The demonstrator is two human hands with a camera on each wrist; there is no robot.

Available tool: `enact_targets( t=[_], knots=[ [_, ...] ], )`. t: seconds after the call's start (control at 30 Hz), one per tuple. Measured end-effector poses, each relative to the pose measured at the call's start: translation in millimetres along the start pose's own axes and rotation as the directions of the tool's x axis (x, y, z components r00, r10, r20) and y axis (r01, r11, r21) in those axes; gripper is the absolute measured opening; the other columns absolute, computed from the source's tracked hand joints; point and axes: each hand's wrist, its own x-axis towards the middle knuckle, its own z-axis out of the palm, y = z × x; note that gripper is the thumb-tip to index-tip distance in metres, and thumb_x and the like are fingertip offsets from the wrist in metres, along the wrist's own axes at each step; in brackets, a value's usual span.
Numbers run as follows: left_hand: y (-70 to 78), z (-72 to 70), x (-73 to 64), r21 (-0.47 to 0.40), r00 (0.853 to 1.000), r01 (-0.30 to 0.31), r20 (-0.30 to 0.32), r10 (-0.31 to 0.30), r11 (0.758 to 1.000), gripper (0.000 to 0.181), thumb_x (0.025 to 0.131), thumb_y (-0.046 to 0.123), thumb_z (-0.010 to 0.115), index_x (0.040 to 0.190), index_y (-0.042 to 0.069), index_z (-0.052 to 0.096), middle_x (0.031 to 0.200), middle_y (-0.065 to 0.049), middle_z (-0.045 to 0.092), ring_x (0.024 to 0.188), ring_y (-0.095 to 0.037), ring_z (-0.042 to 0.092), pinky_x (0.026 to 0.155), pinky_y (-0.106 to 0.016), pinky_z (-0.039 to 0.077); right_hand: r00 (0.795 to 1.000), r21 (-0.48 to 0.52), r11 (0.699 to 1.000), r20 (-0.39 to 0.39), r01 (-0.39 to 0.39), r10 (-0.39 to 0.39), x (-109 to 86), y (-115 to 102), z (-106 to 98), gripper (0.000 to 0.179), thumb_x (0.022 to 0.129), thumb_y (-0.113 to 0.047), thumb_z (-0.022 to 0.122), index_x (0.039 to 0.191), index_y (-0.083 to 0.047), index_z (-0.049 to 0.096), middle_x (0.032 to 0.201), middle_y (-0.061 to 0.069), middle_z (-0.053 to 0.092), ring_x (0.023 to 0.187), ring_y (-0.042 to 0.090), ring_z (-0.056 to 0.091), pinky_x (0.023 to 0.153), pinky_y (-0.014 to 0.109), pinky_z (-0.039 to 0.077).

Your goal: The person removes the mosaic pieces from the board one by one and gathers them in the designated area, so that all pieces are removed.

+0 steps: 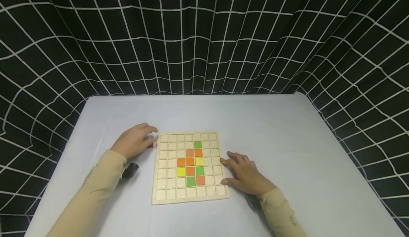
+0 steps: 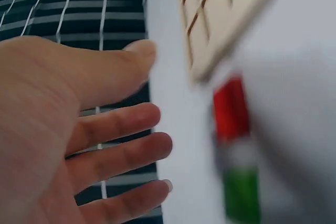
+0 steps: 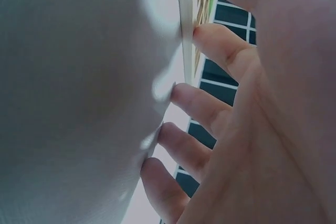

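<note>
Two sleeves (image 1: 100,182), two hands (image 1: 132,141), one board (image 1: 162,173) with eleven coloured tiles (image 1: 190,161)

From up on my head, one view looks forward and down, far enough back to get the whole board (image 1: 161,195), my left hand (image 1: 134,141) and my right hand (image 1: 246,174). The left wrist view is very close, tipped on its side, peeking past that hand. The right wrist view is close too, down low, looking along the table (image 3: 79,103), also tipped sideways. All three share the board, but the wrist views only get bits of it.
</note>
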Motion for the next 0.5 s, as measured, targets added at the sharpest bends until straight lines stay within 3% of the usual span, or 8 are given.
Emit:
enact_targets(
  t=[0.13, 0.3, 0.5],
  knots=[
    [22.8, 18.0, 15.2, -0.014, 0.993, -0.117, -0.018, 0.116, 0.993, 0.025, 0.091, 0.023, 0.064, 0.113, 0.011, 0.068, 0.104, -0.006, 0.066, 0.092, -0.02, 0.062, 0.086, -0.042, 0.051, 1.0, 0.001, 1.0, 0.013, -0.02, 0.02, -2.2, 1.0, 3.2, 0.074, 0.082, -0.062, 0.061, 0.144, -0.026, 0.042, 0.148, 0.011, 0.036, 0.131, 0.035, 0.037, 0.094, 0.054, 0.038],
    [47.7, 39.3, 32.8, -0.02, 0.967, -0.254, -0.011, 0.254, 0.967, 0.022, 0.093, 0.021, 0.063, 0.11, 0.01, 0.069, 0.098, -0.003, 0.065, 0.079, -0.014, 0.058, 0.077, -0.034, 0.052, 1.0, 0.006, 1.0, -0.009, -0.014, 0.014, -4.1, 0.7, 2.0, 0.074, 0.08, -0.061, 0.063, 0.143, -0.027, 0.045, 0.147, 0.012, 0.038, 0.129, 0.033, 0.039, 0.095, 0.054, 0.038],
    [67.7, 50.0, 50.1, -0.007, 0.939, -0.343, 0.023, 0.343, 0.939, 0.019, 0.093, 0.022, 0.063, 0.108, 0.013, 0.069, 0.094, 0.0, 0.061, 0.077, -0.013, 0.053, 0.074, -0.032, 0.05, 0.996, -0.003, 0.999, -0.081, 0.036, -0.036, 0.6, 2.0, 1.7, 0.067, 0.08, -0.058, 0.066, 0.138, -0.027, 0.051, 0.143, 0.011, 0.043, 0.127, 0.033, 0.041, 0.092, 0.051, 0.038]
  ],
)
